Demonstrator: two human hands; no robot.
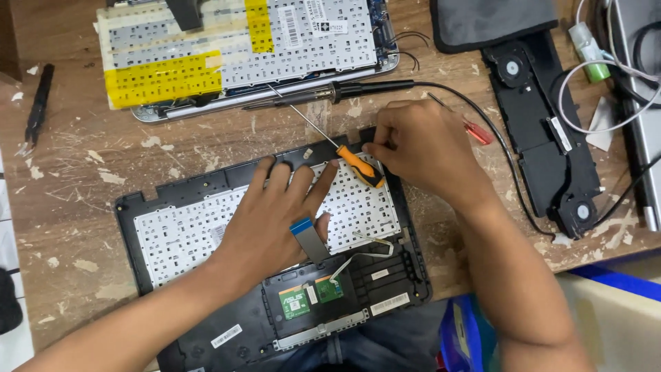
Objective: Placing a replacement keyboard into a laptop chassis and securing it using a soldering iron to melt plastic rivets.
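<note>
**A:** So where's this at? The black laptop palmrest shell (172,196) is lying inner side up near the front edge of the wooden workbench (76,165), with the white keyboard backplate (179,231) sitting in it. The green touchpad boards (310,297) down at the shell's front edge look exposed, and a flat ribbon cable with a blue tip (308,238) is standing loose, so I'd say teardown is well underway but the keyboard isn't out yet.

**B:** Agreed. The left hand (272,220) is spread flat on the backplate, fingers open, pressing rather than gripping anything. The right hand (420,148) is curled at the shell's back right corner; it looks pinched on the plastic edge there, though I can't tell how tightly. The orange-handled screwdriver (344,155) lies across the shell's back edge, touching that hand's fingertips.

**A:** Room to work?

**B:** Tight at the back: a soldering iron (330,93) and a second keyboard with yellow tape (234,48) sit just behind. The speaker assembly (551,138) crowds the right. The left side of the bench has more open wood.
</note>
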